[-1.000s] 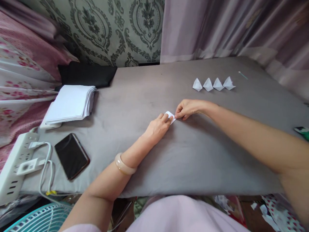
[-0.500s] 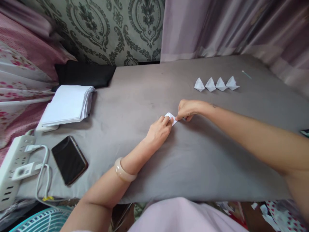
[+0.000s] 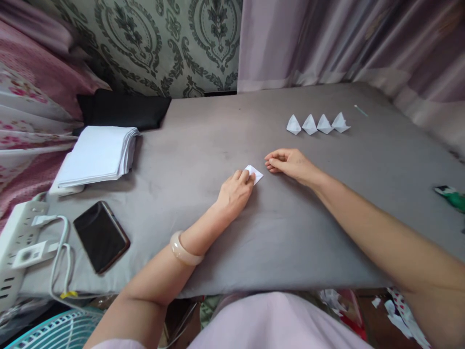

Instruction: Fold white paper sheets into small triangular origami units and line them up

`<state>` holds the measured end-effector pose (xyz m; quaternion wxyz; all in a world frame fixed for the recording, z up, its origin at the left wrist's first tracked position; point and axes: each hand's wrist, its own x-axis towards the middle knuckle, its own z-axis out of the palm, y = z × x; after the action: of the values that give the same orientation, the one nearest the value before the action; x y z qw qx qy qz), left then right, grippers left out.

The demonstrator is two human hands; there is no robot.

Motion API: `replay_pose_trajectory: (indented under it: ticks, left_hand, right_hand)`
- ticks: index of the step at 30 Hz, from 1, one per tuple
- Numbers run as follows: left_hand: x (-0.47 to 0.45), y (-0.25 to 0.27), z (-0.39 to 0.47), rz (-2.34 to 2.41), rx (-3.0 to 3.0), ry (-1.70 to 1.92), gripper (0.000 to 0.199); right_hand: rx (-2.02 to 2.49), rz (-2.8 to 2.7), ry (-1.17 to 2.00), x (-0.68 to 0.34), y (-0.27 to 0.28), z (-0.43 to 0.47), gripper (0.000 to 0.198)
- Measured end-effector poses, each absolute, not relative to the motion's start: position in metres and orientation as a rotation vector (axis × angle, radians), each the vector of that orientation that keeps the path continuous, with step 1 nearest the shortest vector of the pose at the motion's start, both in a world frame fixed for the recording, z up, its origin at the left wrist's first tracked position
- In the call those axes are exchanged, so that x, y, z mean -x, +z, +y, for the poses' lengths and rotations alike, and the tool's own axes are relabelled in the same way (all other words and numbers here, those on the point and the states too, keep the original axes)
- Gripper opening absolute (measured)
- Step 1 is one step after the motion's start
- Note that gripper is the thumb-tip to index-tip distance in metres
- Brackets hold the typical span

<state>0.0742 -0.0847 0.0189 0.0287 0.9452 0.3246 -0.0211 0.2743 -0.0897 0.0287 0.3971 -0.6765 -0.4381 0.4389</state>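
A small piece of folded white paper [image 3: 257,175] lies on the grey cloth-covered table, a pointed corner showing to the right. My left hand [image 3: 237,190] grips its left part, fingers bent over it and pressing it to the cloth, so that part is hidden. Just right of the paper and apart from it is my right hand [image 3: 285,162], its fingers loosely curved and holding nothing that I can see. Beyond it several folded white paper pieces [image 3: 309,125] stand in a row, each with a pointed top.
At the left lie a stack of white paper [image 3: 96,152], a black phone [image 3: 101,236], a white power strip [image 3: 20,237] with cables, and a folded black cloth [image 3: 127,110]. A thin white stick [image 3: 361,111] lies far right, a green object [image 3: 452,197] near the right edge.
My right hand has let go of the paper's right corner and drawn off slightly, its fingers loosening. My left hand stays on the paper. The view has shifted a little to the right.
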Motion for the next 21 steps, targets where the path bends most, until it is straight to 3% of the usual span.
replay_pose_trajectory:
  ticks: [8,15,21]
  left_hand:
    - [-0.067,0.015,-0.085,1.031,-2.851,0.115,0.042]
    - [-0.039,0.009,-0.054,1.469,-2.378,0.603,0.036]
    - [-0.035,0.003,-0.045,1.478,-2.254,0.646,0.035]
  right_hand:
    - [1.62,-1.862,0.436,-0.237,0.005,-0.123,0.041]
    - [1.753,-2.157,0.164,-0.223,0.008,-0.138,0.043]
    - [1.816,-2.265,0.016,-0.217,0.011,-0.14,0.043]
